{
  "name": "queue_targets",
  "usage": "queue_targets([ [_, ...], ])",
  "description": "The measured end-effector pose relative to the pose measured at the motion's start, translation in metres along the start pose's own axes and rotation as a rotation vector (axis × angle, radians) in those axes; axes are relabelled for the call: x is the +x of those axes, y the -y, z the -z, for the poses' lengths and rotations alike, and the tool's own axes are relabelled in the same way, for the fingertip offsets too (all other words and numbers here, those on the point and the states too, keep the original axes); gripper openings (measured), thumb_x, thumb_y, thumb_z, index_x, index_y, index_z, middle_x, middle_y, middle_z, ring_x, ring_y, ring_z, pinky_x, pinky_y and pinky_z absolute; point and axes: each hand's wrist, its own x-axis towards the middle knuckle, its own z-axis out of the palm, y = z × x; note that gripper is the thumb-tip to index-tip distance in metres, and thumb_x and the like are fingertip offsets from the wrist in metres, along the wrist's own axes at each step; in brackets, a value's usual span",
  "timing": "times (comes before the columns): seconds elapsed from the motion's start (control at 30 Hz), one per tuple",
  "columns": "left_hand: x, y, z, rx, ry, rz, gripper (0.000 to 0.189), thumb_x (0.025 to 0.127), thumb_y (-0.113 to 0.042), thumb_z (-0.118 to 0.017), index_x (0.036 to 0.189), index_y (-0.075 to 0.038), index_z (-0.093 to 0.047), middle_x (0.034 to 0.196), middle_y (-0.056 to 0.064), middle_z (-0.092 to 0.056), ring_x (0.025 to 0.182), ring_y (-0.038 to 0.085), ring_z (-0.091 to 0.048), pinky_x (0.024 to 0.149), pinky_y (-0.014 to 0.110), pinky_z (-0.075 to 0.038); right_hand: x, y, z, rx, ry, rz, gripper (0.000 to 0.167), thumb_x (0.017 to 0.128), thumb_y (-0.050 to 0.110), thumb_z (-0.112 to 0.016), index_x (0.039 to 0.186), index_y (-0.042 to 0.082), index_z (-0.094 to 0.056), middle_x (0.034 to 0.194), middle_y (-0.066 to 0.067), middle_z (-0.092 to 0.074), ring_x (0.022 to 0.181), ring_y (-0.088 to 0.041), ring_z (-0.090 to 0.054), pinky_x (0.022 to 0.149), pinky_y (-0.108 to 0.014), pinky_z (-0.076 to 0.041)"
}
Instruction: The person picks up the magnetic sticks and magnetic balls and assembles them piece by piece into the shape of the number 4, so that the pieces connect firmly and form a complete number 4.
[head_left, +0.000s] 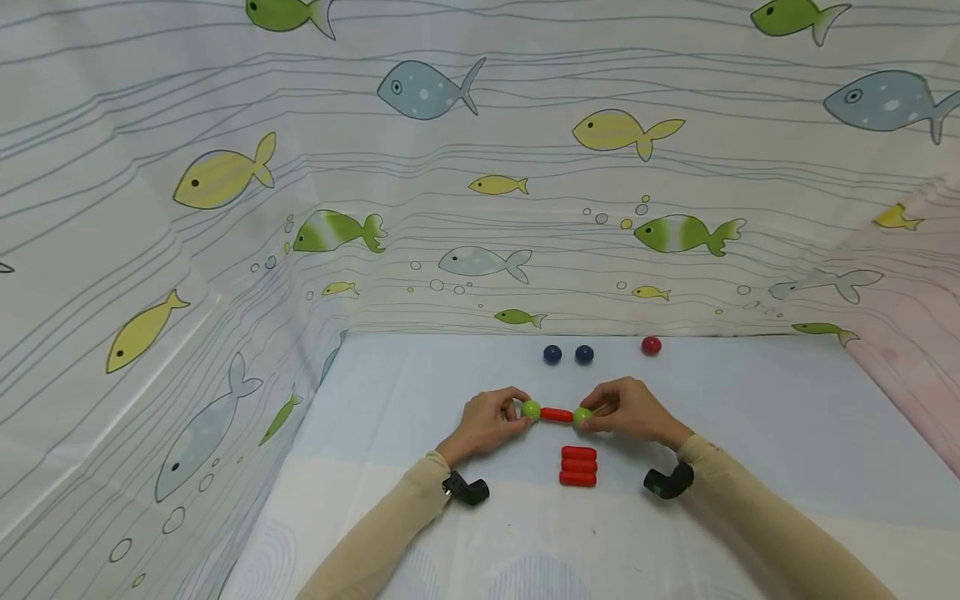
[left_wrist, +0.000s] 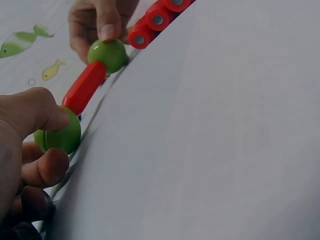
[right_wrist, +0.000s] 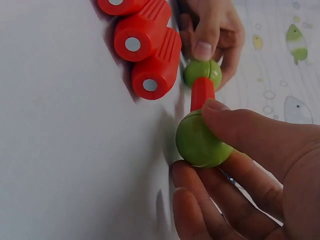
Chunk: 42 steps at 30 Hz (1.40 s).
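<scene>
My left hand [head_left: 491,423] pinches a green ball [left_wrist: 59,134] between thumb and fingers. Another green ball [right_wrist: 202,140] is gripped by my right hand [head_left: 628,410], thumb on top and fingers beneath. Between the two balls a red rod [head_left: 557,415] joins them end to end in a short line. In both wrist views the rod's ends meet the balls. Nearer to me, three red rods [head_left: 578,467] lie side by side on the table; pale metal discs show at their ends in the wrist views.
Two dark blue balls [head_left: 568,354] sit toward the back of the table [head_left: 420,375], with a red ball [head_left: 651,345] to their right. A fish-patterned curtain [head_left: 420,208] rises behind and along the left side. Each wrist carries a black camera [head_left: 669,481].
</scene>
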Motion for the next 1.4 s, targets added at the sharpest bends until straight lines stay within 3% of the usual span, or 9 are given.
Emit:
queue_targets([
  [0.33,0.0,0.001,-0.001,0.027,-0.006,0.018,0.029,0.095,-0.025,-0.079,0.122,-0.014,-0.075,0.07,-0.012,-0.061,0.062,-0.002,-0.049,0.064,0.02,-0.037,-0.002,0.0,-0.004,-0.043,-0.018,-0.014,0.034,0.085,0.024,-0.091,0.113,0.009,-0.079,0.102,0.0,-0.078,0.09,-0.015,-0.073,0.08,-0.024,-0.059],
  [0.63,0.001,0.001,-0.001,0.007,-0.031,0.004,0.031,0.097,-0.025,-0.077,0.125,-0.012,-0.075,0.071,-0.009,-0.064,0.061,-0.001,-0.048,0.062,0.02,-0.037,-0.004,-0.003,0.0,-0.061,0.03,0.017,0.042,0.086,0.028,-0.09,0.121,0.009,-0.077,0.1,0.002,-0.076,0.09,-0.017,-0.067,0.078,-0.025,-0.055],
  [0.77,0.003,0.002,-0.002,-0.015,-0.068,0.033,0.032,0.097,-0.024,-0.076,0.126,-0.011,-0.074,0.07,-0.009,-0.064,0.059,-0.001,-0.049,0.061,0.02,-0.038,-0.005,-0.002,0.001,-0.066,0.045,0.044,0.041,0.086,0.026,-0.09,0.122,0.009,-0.077,0.1,0.001,-0.076,0.089,-0.017,-0.066,0.077,-0.025,-0.054],
  [1.07,0.009,0.006,-0.007,-0.03,-0.204,0.079,0.024,0.096,-0.021,-0.079,0.112,-0.007,-0.07,0.066,-0.004,-0.066,0.057,0.0,-0.05,0.057,0.02,-0.039,-0.003,0.003,-0.008,-0.143,0.02,0.107,0.036,0.086,0.031,-0.091,0.114,0.011,-0.08,0.092,0.007,-0.076,0.082,-0.011,-0.065,0.074,-0.023,-0.055],
  [1.4,0.01,0.007,-0.006,-0.057,-0.211,0.086,0.016,0.098,-0.024,-0.075,0.101,-0.009,-0.07,0.064,-0.006,-0.061,0.056,0.001,-0.048,0.056,0.021,-0.037,0.006,0.021,-0.023,-0.244,-0.008,0.098,0.035,0.086,0.037,-0.089,0.106,0.009,-0.081,0.075,0.01,-0.072,0.068,-0.007,-0.062,0.063,-0.025,-0.052],
])
